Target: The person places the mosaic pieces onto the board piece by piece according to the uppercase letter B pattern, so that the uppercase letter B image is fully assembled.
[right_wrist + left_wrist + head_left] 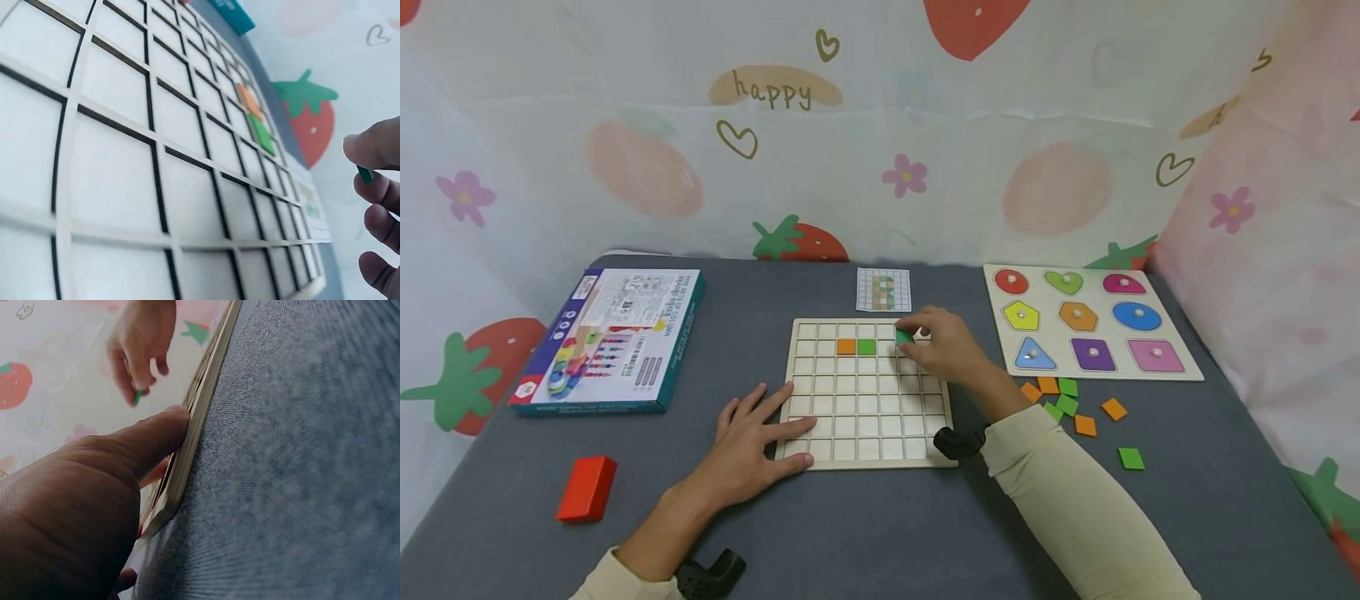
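A wooden grid board (868, 465) lies flat on the grey cloth. In its second row from the far edge sit an orange square tile (846, 347) and a green square tile (867, 347), side by side. My right hand (953, 348) pinches another green tile (904, 336) between thumb and fingertips, over the board's far right part. In the right wrist view this held tile (365, 174) shows edge-on, mostly covered by the fingers. Spread fingers of my left hand (741, 454) rest on the board's left side, with the thumb at its near left corner.
Several loose orange and green tiles (1131, 458) lie right of the board. Behind them is a shape puzzle board (1101, 348). A small pattern card (865, 292) lies beyond the grid. At left are a flat box (647, 308) and a red block (586, 489).
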A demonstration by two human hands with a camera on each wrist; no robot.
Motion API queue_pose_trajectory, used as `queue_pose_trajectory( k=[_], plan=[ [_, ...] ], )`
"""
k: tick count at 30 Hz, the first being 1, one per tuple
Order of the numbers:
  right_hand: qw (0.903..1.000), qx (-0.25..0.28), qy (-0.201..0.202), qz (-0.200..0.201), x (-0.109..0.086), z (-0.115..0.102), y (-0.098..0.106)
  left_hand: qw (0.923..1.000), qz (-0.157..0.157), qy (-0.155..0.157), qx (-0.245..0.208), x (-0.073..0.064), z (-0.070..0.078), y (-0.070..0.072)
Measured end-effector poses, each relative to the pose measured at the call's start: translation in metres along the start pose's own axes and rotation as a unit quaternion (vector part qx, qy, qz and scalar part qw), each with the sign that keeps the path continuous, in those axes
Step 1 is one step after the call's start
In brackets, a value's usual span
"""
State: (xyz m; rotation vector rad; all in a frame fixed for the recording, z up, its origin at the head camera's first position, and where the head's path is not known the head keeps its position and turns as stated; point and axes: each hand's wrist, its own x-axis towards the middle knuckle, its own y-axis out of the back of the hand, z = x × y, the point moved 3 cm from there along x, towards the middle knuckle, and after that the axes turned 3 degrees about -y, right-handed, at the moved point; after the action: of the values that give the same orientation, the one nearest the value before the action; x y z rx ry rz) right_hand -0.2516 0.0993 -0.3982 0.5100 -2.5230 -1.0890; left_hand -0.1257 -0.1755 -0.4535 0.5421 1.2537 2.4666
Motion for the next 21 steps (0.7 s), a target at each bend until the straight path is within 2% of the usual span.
queue_pose_trajectory(
  k=[5, 9, 21],
  plan=[
    [0.9992, 0.021, -0.026, -0.022, 0.01, 0.006, -0.018, 1.0, 0.0, 0.001, -0.002, 0.0, 0.0, 0.0],
    [0.9977, 0.012, -0.051, -0.042, 0.014, 0.01, -0.029, 1.0, -0.003, 0.003, -0.002, -0.001, 0.0, -0.001],
    [0.9966, -0.044, -0.039, -0.058, 0.021, 0.015, -0.04, 1.0, 0.003, -0.003, -0.004, -0.001, -0.001, 0.0]
  ],
)
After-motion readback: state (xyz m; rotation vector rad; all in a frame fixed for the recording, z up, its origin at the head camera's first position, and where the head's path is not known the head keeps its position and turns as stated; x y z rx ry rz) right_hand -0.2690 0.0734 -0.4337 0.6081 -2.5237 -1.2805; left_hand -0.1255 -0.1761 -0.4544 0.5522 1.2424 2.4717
